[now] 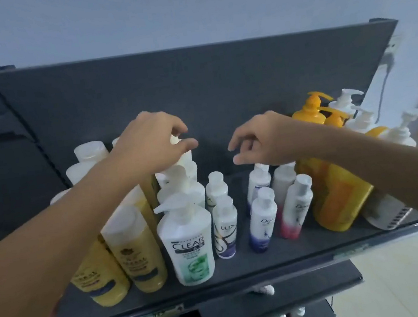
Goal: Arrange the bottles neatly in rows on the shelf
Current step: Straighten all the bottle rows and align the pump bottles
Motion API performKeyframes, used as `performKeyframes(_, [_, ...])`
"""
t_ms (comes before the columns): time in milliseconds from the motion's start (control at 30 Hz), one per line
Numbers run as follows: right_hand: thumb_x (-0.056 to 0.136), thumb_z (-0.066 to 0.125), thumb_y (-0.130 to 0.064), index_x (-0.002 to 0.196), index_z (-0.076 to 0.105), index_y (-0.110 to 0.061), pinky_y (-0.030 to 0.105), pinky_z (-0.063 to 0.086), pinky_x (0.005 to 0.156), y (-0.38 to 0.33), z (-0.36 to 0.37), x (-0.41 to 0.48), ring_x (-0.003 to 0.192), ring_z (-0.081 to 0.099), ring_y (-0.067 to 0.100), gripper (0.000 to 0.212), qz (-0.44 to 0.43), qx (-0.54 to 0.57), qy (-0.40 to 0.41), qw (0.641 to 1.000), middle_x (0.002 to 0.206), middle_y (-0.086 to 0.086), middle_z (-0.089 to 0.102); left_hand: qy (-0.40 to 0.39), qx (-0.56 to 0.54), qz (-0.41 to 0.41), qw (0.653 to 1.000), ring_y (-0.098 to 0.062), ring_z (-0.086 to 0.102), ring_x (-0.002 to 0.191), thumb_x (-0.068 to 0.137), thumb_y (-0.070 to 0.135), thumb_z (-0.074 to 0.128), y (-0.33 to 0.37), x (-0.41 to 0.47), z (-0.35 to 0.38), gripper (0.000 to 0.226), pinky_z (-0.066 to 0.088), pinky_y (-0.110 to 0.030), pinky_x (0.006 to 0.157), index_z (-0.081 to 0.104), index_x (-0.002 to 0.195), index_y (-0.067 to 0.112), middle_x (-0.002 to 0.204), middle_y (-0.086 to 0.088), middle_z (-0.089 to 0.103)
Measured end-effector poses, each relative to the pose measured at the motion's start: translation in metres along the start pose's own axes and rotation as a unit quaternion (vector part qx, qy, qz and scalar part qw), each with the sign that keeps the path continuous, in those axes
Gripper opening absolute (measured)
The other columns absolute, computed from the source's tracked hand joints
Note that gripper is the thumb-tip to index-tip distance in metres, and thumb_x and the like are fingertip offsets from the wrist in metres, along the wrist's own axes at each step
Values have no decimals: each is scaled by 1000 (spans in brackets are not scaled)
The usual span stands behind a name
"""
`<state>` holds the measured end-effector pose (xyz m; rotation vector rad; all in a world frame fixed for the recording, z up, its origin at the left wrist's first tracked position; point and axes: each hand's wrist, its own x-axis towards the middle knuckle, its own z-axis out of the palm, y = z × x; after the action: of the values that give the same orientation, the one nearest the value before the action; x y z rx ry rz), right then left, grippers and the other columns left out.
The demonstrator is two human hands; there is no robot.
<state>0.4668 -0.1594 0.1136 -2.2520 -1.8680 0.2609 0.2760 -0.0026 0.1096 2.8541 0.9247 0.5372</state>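
Your left hand [152,142] reaches over the row behind the CLEAR bottle [190,241]. Its thumb and forefinger are curled in and pinch the white top of the back pump bottle [187,159], the rearmost in that row. That bottle stands upright against the dark back panel, with one more white pump bottle between it and the CLEAR bottle.

Your right hand [261,140] hovers to the right of the CLEAR bottle and further back, above the rear Dove bottles [259,182]. Its fingers are loosely curled and spread apart, and nothing sits between them. Whether the heel of the hand touches a cap below, I cannot tell.

The bottles stand on the shelf [271,265] in short rows running front to back. Just left of the CLEAR bottle are the yellow bottles [134,249], partly under your left forearm. Just right of it is the LUX bottle [225,227], with a second small white one behind. Further right stand two front Dove bottles [262,220], one blue-based and one pink-based. Beyond those, well to the right of the CLEAR bottle, are the orange bottles [336,194] and some white pump bottles [397,131] at the shelf's end.
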Motion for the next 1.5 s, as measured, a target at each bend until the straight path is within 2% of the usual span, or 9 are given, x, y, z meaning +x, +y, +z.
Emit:
performKeyframes(133, [88, 69, -48, 112, 71, -34, 21, 52, 79, 19, 16, -29, 81, 63, -6, 28, -31, -35, -49, 998, 86, -19, 73, -57, -68, 54, 995, 1, 68, 82, 77, 69, 62, 53, -28, 3, 38, 59, -36, 79, 75, 90, 36, 81, 21, 72])
performKeyframes(300, [80, 75, -53, 114, 71, -32, 29, 51, 77, 37, 42, -40, 83, 62, 8, 40, -85, -56, -63, 993, 98, -13, 72, -185, 87, 58, 977, -17, 67, 97, 81, 60, 72, 90, -48, 37, 43, 56, -36, 81, 69, 117, 37, 103, 10, 69])
performKeyframes(467, [85, 73, -38, 112, 72, -28, 38, 55, 77, 38, 52, -45, 90, 65, 14, 29, -135, -63, -15, 989, 83, -15, 64, -158, 149, 15, 976, -25, 67, 98, 80, 42, 75, 92, -51, 53, 38, 55, -35, 76, 69, 116, 35, 109, 1, 69])
performKeyframes(667, [87, 73, -29, 112, 75, -24, 23, 46, 68, 46, 45, -46, 78, 55, 7, 25, -165, -61, -20, 984, 64, -25, 43, -176, 137, -29, 974, -25, 67, 97, 83, 37, 77, 94, -50, 54, 39, 48, -30, 69, 71, 121, 31, 111, -3, 67])
performKeyframes(767, [87, 72, -29, 112, 75, -23, 10, 32, 60, 52, 45, -47, 78, 48, 3, 25, -172, -49, -14, 984, 67, -24, 43, -178, 105, -33, 978, -21, 68, 94, 83, 36, 77, 97, -49, 55, 34, 50, -29, 69, 75, 117, 31, 107, 1, 69])
performKeyframes(900, [87, 71, -29, 109, 75, -25, 8, 29, 59, 55, 43, -48, 81, 52, 6, 22, -181, -44, -19, 982, 75, -19, 49, -172, 85, -27, 981, -17, 66, 91, 84, 35, 75, 103, -50, 58, 33, 52, -28, 70, 78, 116, 33, 102, 5, 72])
performKeyframes(1133, [86, 70, -33, 111, 72, -28, 21, 41, 63, 60, 43, -48, 80, 50, 9, 25, -174, -58, -15, 983, 73, -21, 46, -175, 83, -22, 981, -18, 66, 93, 83, 33, 75, 109, -48, 61, 31, 58, -34, 75, 78, 114, 33, 104, 4, 71])
performKeyframes(1300, [89, 67, -47, 118, 70, -31, 30, 55, 78, 60, 36, -44, 84, 65, 8, 34, -160, -30, -17, 987, 86, -12, 72, -184, 66, -41, 980, -15, 67, 92, 80, 55, 73, 106, -43, 58, 41, 58, -33, 77, 74, 116, 35, 105, 8, 72])
performKeyframes(1500, [91, 69, -39, 126, 69, -25, 30, 56, 86, 74, 23, -7, 92, 67, 12, 37, -120, -31, 67, 990, 99, -7, 74, -78, 97, -32, 992, -22, 65, 104, 86, 45, 73, 89, -15, 49, 41, 53, -35, 78, 70, 124, 29, 110, 2, 70])
